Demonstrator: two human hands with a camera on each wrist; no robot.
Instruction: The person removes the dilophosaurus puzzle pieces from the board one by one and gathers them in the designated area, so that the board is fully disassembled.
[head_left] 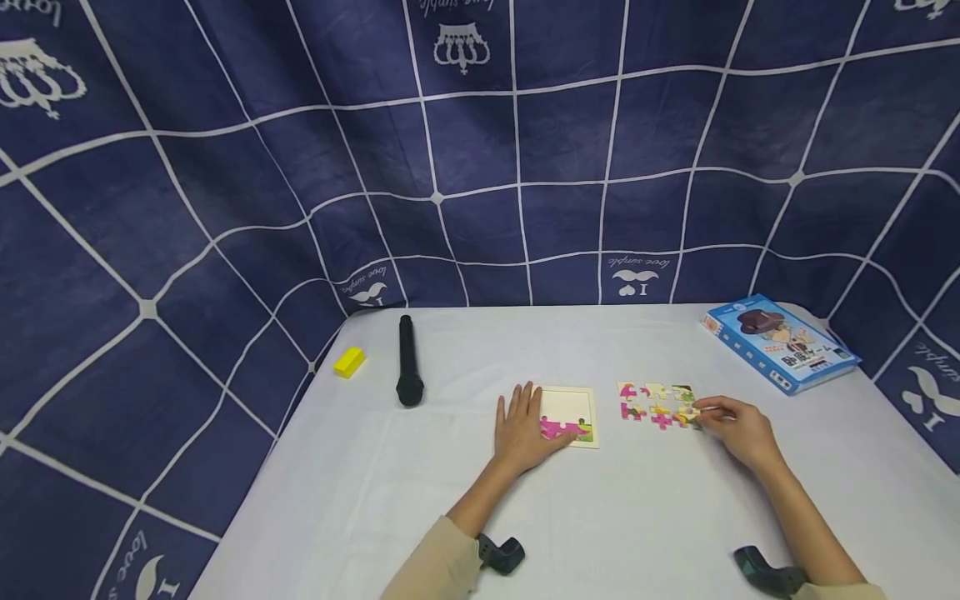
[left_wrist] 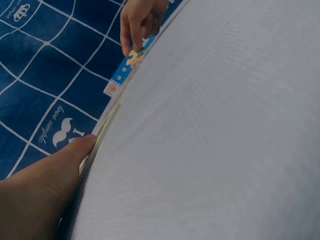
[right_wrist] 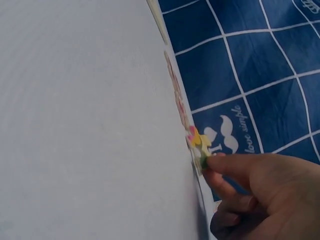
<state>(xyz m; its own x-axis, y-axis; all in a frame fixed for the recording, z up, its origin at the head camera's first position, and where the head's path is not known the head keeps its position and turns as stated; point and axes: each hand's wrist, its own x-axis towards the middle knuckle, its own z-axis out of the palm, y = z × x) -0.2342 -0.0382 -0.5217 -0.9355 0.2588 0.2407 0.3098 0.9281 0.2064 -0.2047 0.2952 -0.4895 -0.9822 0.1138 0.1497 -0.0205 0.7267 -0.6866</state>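
Note:
My left hand (head_left: 523,435) lies spread over the left side of a cream puzzle tray (head_left: 594,417), its thumb across the lower edge. Joined pink and green pieces (head_left: 557,428) fill the bottom of the tray. To its right, several loose jigsaw pieces (head_left: 632,412) lie in rows on the table. At the right end of those rows, my right hand (head_left: 742,432) pinches a jigsaw piece (right_wrist: 199,142) between thumb and fingers. That piece is yellow, pink and green, and looks tilted up in the right wrist view. The left fingers are out of sight in the left wrist view.
A blue illustrated box (head_left: 783,343) lies at the back right of the white table (head_left: 600,517). A black microphone (head_left: 408,362) and a yellow block (head_left: 349,362) lie to the left. Behind the table hangs a dark blue checked curtain (head_left: 562,142).

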